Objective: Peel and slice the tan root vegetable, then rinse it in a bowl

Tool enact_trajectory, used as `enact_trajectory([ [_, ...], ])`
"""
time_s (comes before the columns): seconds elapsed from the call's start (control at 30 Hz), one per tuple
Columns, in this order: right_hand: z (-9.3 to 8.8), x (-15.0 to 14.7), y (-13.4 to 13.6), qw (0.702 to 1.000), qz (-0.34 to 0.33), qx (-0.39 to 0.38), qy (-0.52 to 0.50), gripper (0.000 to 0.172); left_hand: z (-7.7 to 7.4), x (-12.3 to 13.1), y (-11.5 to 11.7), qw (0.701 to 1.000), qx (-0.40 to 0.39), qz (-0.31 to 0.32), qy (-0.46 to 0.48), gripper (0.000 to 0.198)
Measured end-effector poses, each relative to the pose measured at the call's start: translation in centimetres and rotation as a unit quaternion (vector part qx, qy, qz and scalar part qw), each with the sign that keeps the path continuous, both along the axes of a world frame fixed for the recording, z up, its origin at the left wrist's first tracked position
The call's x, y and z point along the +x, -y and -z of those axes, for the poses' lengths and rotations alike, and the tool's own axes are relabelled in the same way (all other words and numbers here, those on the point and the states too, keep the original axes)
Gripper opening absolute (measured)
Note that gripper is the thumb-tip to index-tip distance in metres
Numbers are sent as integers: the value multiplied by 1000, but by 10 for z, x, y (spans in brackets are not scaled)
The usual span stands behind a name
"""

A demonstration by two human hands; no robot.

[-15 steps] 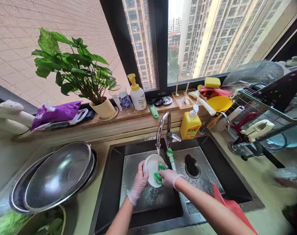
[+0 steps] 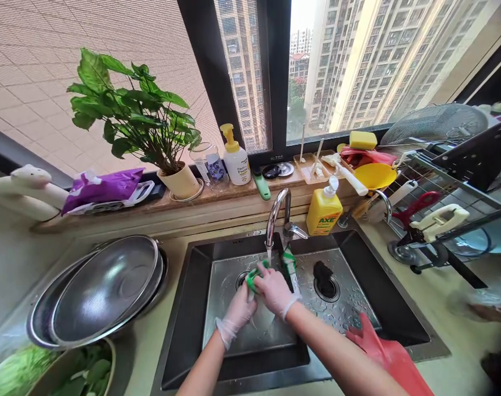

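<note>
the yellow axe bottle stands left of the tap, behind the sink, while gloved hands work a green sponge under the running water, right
Not quite. The head view shows the yellow AXE bottle to the right of the tap, not the left. The rest holds: it stands behind the sink, and the gloved right hand and left hand work a green sponge under the running water.

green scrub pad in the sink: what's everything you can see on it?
The green scrub pad looks soft and crumpled, bright green with paler streaks, and seems wet. Only its left end shows; the rest is bunched under the fingers of the gloved right hand. It sits low in the left basin of the sink, just beside the thin water stream from the faucet. It is pressed towards a pale dish held by the left hand.
</note>
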State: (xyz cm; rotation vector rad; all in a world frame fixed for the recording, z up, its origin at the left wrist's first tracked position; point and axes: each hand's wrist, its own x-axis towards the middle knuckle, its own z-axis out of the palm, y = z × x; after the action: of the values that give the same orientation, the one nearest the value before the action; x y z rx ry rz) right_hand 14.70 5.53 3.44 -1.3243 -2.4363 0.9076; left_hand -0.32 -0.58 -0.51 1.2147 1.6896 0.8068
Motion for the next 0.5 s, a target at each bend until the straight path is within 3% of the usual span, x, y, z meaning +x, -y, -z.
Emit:
enact_trajectory([
  [0.13,17,-12,-15,994,79,-63,36,25,1,-1,5,1000,-12,-11,12,64],
  [0.27,38,-3,-27,976,180,-124,19,33,6,-11,12,998,48,-27,9,61],
  [0.4,57,5,-23,928,300,-220,-29,19,9,-13,15,991,104,-79,37,57],
  [0.5,70,7,-12,877,370,-293,-94,17,6,-7,13,987,95,-122,54,59],
])
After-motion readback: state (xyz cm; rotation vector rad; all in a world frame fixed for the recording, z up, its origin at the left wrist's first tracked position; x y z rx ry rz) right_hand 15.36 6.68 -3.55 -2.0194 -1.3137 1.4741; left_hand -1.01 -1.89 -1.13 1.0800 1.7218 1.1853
